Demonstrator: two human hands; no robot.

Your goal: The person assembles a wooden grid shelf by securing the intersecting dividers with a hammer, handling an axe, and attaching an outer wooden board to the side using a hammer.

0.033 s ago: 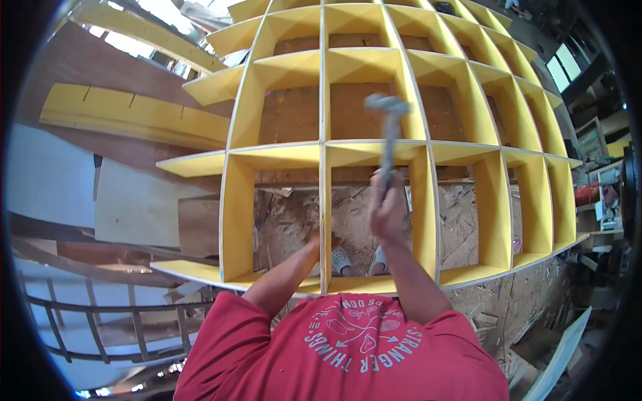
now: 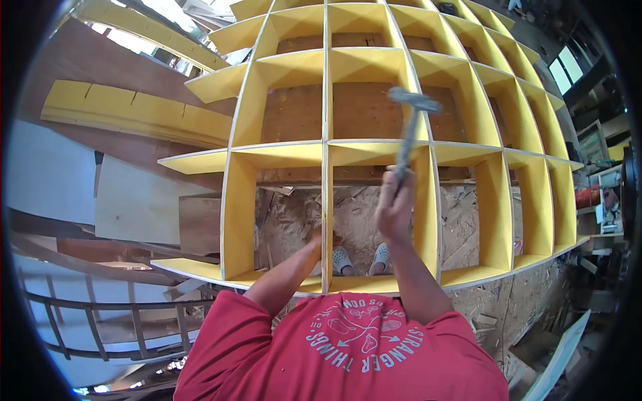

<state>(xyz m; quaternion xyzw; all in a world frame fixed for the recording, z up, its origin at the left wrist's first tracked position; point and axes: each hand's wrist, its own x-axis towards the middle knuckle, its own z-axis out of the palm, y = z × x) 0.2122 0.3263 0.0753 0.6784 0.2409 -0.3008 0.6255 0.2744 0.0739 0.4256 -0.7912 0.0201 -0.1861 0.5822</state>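
A claw hammer (image 2: 414, 101) is in my right hand (image 2: 394, 212), closed around the lower handle. Its metal head, slightly blurred, is raised over the second row of a large yellow grid frame (image 2: 361, 153) of interlocking slotted boards. My left hand (image 2: 313, 239) is low in the nearest row, at a front-to-back divider board (image 2: 326, 214). That board hides part of the hand; fingers seem to show on its right side, so the hand appears to grip it from both sides.
Loose yellow slotted boards (image 2: 134, 110) and pale panels (image 2: 137, 200) lie at left. A dark slatted rack (image 2: 103, 327) is at lower left. Wood scraps and shavings cover the floor (image 2: 361, 200) around my feet. Cluttered shelving (image 2: 605, 194) stands at right.
The hammer has swung a little to the right, its head tilting that way, and my right hand has shifted slightly right with it. My left hand stays at the divider board.
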